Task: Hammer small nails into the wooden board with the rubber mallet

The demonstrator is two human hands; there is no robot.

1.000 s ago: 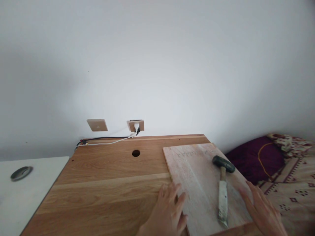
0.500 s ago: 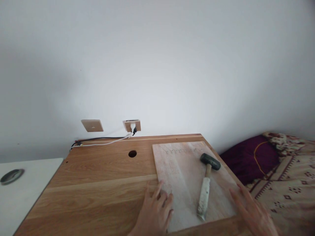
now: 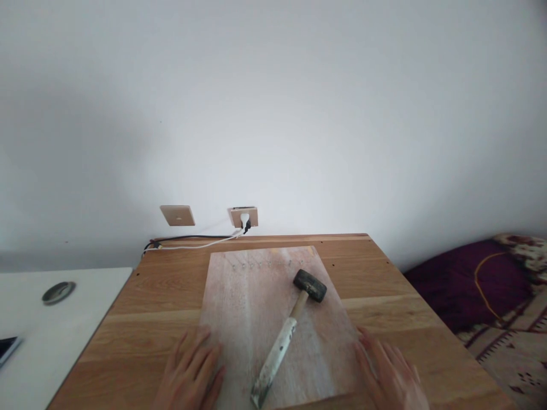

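Note:
A pale wooden board (image 3: 256, 307) lies flat on a brown wooden desk (image 3: 162, 296). On the board rests a mallet (image 3: 288, 330) with a black head and a whitish, paint-marked handle, lying diagonally. My left hand (image 3: 190, 373) presses flat against the board's left edge, fingers stretched out. My right hand (image 3: 388, 376) lies flat at the board's right edge, fingers apart. A row of small marks or nails runs along the board's far end.
A white table (image 3: 51, 330) adjoins the desk on the left, with a round grey object (image 3: 58, 291) and a dark phone (image 3: 6, 348). Wall sockets (image 3: 243, 216) with cables sit behind the desk. A bed with a purple pillow (image 3: 461, 279) stands to the right.
The board with the mallet on it has slid left from the desk's right edge to its middle, covering the cable hole. Both hands moved left with it.

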